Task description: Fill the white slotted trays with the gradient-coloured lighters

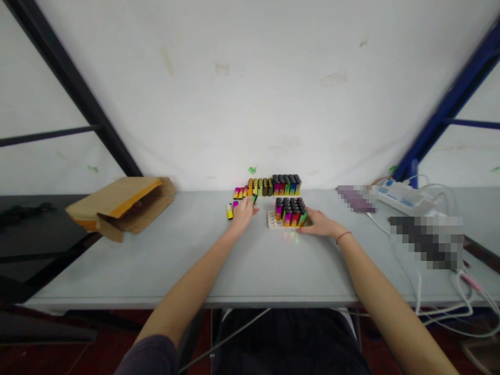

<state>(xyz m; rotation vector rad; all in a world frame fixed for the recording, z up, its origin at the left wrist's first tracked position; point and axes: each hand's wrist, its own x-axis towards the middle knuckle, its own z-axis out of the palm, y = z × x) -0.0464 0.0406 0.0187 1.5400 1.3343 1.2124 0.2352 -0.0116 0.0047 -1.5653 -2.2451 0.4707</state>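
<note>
My left hand (244, 212) is closed on a lighter (254, 199), whose green and black end shows past the fingers. Beside that hand a yellow lighter (229, 211) and a magenta one (235, 204) lie on the table. A low white tray with round holes (274, 221) holds several upright lighters (291, 211) with black tops and bright, many-coloured bodies. Some holes at its front left have nothing in them. My right hand (321, 224) grips the tray's right side, thumb at the front and fingers behind.
Behind the tray stands a block of upright lighters (287, 185), beside a yellowish row (261, 186) and several lying ones (240, 192). An open brown paper bag (125, 200) is at left. A power strip (406, 198), cables and blurred devices (427, 242) occupy the right.
</note>
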